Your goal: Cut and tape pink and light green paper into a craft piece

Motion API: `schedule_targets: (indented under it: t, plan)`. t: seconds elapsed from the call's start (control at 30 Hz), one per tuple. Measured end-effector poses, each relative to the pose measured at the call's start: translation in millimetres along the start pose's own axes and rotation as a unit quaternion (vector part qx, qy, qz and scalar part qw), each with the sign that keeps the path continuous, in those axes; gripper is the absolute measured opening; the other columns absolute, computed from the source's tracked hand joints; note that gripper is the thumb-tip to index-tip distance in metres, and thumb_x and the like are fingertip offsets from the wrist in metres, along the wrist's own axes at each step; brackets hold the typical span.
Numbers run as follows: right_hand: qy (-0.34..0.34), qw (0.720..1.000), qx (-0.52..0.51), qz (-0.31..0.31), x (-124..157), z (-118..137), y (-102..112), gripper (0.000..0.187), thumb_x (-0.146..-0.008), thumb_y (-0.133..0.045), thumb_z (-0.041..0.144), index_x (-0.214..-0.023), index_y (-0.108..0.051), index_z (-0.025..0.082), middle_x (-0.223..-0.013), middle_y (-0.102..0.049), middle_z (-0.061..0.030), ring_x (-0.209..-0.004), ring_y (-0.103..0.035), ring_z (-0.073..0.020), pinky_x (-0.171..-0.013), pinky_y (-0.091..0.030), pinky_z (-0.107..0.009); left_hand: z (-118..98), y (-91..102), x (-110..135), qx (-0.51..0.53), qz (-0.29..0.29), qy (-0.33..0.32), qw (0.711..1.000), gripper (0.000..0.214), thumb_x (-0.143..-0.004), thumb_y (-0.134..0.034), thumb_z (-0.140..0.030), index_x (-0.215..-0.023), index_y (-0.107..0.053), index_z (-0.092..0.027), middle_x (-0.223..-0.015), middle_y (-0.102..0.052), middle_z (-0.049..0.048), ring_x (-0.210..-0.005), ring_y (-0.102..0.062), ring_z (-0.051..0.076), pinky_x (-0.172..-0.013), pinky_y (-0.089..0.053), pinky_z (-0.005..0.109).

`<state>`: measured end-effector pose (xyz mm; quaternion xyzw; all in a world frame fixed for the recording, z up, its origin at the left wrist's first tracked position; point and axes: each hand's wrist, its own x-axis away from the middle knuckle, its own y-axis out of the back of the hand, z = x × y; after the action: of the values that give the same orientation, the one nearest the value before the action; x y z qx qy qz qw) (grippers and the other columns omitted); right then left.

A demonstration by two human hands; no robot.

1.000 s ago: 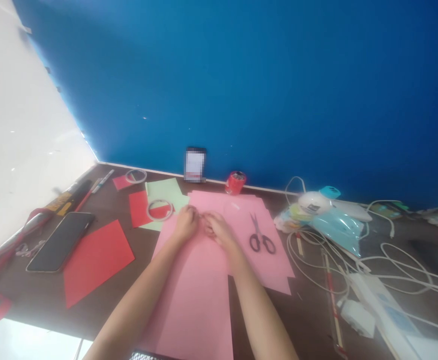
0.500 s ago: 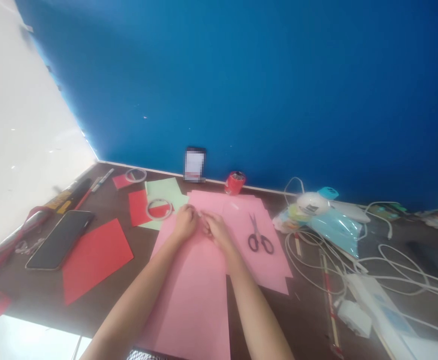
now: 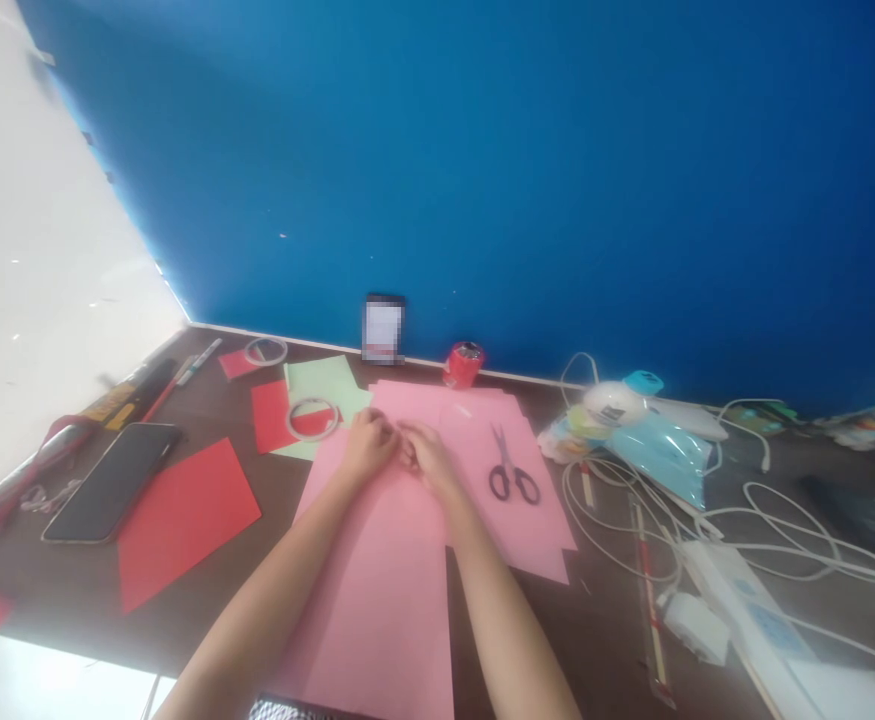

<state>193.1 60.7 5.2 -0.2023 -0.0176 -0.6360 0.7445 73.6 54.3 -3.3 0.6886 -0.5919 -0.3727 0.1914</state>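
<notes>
My left hand [image 3: 369, 444] and my right hand [image 3: 427, 455] meet over the pink paper sheets [image 3: 381, 600], fingers bent and nearly touching at the tips. Both are closed in a pinch; anything between the fingers is too small and blurred to make out. To the right of my right hand, a pair of scissors [image 3: 510, 467] with dark handles lies on the pink sheets, blades pointing away from me. Left of my left hand, a roll of tape [image 3: 289, 421] rests across green paper [image 3: 324, 376] and a red paper piece [image 3: 266, 415].
A red container [image 3: 463, 366] and a small framed panel [image 3: 383, 330] stand by the blue wall. At left lie a phone [image 3: 111, 482], a large red sheet [image 3: 191, 525] and another tape roll [image 3: 246, 351]. White cables, a blue packet [image 3: 666, 455] and a power strip [image 3: 737, 590] crowd the right.
The whole view has shifted slightly, so things appear a little further left. My hands stay together over the pink paper, with only small finger movement.
</notes>
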Motion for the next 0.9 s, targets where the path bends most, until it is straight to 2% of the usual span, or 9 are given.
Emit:
schedule_targets:
  t: [0.17, 0.37, 0.57, 0.77, 0.9]
  plan:
    - [0.005, 1.0, 0.002, 0.001, 1.3, -0.2, 1.3, 0.028, -0.064, -0.049, 0.024, -0.091, -0.055, 0.017, -0.043, -0.038, 0.0112, -0.032, -0.034, -0.0052, -0.032, -0.017, -0.018, 0.9, 2.6, -0.7, 0.005, 0.0, -0.004, 1.0, 0.018, -0.076, -0.046, -0.015, -0.069, -0.063, -0.016, -0.097, -0.057, 0.0092, -0.091, -0.051, 0.023, -0.084, -0.044, 0.038]
    - [0.02, 1.0, 0.016, 0.0, 2.2, -1.6, 1.4, 0.026, -0.064, -0.047, 0.023, -0.087, -0.057, 0.016, -0.043, -0.038, 0.0104, -0.033, -0.035, -0.0054, -0.033, -0.018, -0.018, 3.0, 3.7, -2.9, 0.014, 0.0, 0.006, 1.0, 0.021, -0.077, -0.046, -0.016, -0.067, -0.064, -0.015, -0.1, -0.058, 0.0097, -0.092, -0.053, 0.023, -0.085, -0.044, 0.039]
    - [0.036, 0.999, 0.024, -0.006, 3.1, -1.2, 1.3, 0.026, -0.063, -0.046, 0.022, -0.086, -0.057, 0.017, -0.043, -0.039, 0.0102, -0.034, -0.038, -0.0062, -0.035, -0.023, -0.019, 4.6, 1.0, -3.6, 0.013, -0.005, -0.001, 1.0, 0.022, -0.079, -0.042, -0.013, -0.076, -0.064, -0.014, -0.097, -0.058, 0.0104, -0.092, -0.052, 0.023, -0.085, -0.044, 0.038]
    - [0.038, 0.999, 0.029, -0.002, 4.0, -1.1, 0.7, 0.016, -0.063, -0.049, 0.024, -0.077, -0.053, 0.019, -0.043, -0.038, 0.0108, -0.035, -0.038, -0.0061, -0.036, -0.022, -0.018, 6.9, -1.5, -3.0, 0.006, 0.009, -0.009, 1.0, 0.024, -0.079, -0.04, -0.012, -0.075, -0.064, -0.014, -0.101, -0.056, 0.0112, -0.096, -0.05, 0.024, -0.088, -0.043, 0.039]
    - [0.038, 0.999, 0.037, 0.007, 2.3, -1.8, 0.7, 0.016, -0.065, -0.053, 0.03, -0.074, -0.055, 0.017, -0.042, -0.037, 0.0098, -0.036, -0.038, -0.0065, -0.036, -0.022, -0.019, 8.2, -1.9, -2.6, 0.005, 0.015, -0.009, 1.0, 0.026, -0.08, -0.038, -0.012, -0.077, -0.064, -0.013, -0.102, -0.056, 0.0113, -0.096, -0.05, 0.024, -0.087, -0.043, 0.039]
